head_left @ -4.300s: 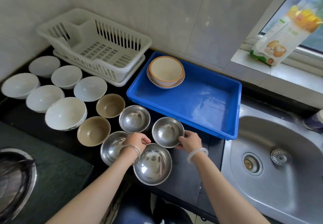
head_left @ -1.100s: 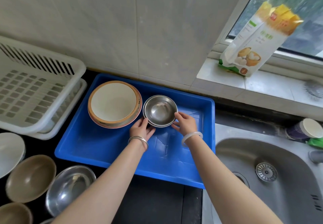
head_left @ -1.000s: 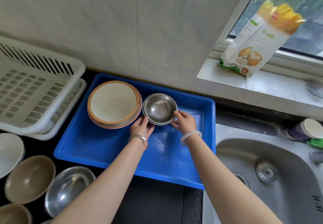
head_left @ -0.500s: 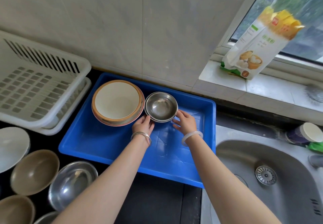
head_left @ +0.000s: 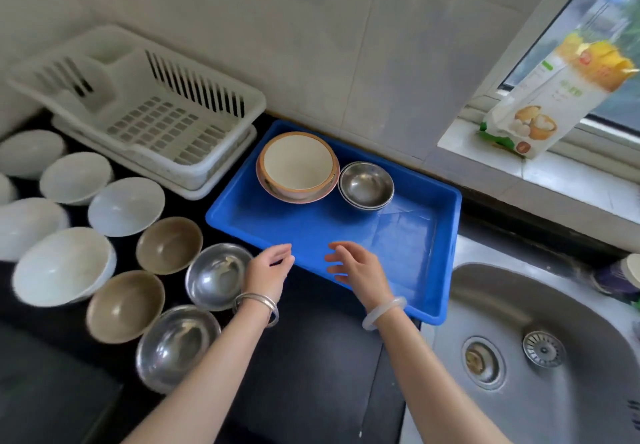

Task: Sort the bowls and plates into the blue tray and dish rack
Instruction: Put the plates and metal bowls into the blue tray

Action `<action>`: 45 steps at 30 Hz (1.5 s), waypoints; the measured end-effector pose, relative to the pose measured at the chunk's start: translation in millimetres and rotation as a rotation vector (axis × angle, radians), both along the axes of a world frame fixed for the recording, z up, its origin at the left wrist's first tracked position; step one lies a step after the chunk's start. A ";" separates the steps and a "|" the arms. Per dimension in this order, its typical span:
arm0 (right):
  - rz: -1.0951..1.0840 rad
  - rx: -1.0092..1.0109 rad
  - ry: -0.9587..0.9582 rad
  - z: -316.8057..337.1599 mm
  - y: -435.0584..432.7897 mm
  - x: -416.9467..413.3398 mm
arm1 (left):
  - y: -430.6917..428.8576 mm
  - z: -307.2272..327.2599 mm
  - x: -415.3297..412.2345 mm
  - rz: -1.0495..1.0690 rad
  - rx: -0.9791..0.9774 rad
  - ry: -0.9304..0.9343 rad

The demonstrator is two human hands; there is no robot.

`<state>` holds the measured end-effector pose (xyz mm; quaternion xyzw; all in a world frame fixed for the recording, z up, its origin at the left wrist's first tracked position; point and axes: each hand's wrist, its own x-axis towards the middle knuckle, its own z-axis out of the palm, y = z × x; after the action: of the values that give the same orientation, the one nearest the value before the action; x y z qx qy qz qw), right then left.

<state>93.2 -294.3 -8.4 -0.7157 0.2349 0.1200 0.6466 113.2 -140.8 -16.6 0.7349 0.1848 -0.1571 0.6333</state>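
Steel bowls (head_left: 366, 185) now out of grasp

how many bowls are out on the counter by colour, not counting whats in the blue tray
white bowls: 6 (one cut off at the left edge)
brown bowls: 2
steel bowls: 2
total: 10

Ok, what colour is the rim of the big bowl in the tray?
The big bowl has an orange-brown rim, cream inside; the head view shows it.
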 end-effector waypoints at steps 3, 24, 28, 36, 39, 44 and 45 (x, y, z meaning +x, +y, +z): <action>0.160 -0.034 0.058 -16.0 40.5 -22.8 | 37.2 1.4 -34.6 0.060 0.092 -0.030; 0.069 -0.136 0.242 -53.5 139.3 7.3 | 152.4 -42.3 -131.8 0.683 0.186 0.129; 0.041 -0.180 0.143 -34.4 128.9 -3.8 | 159.1 -46.8 -134.5 0.654 0.110 0.155; 0.268 -0.191 0.081 -5.0 141.1 -37.7 | 166.5 -50.8 -134.4 0.675 -0.151 0.147; 0.320 -0.261 0.095 -8.5 152.1 -46.1 | 168.2 -48.7 -134.2 0.693 -0.223 0.148; 0.394 -0.383 0.109 -18.5 165.3 -49.9 | 169.7 -45.9 -133.4 0.757 -0.306 0.158; 0.400 -0.387 0.118 -20.7 167.5 -49.7 | 169.7 -46.2 -133.6 0.752 -0.308 0.159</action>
<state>43.5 -126.7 -29.0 -0.8499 0.1448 0.2395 0.4466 -20.4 29.0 -62.8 0.4984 0.4630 0.0032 0.7330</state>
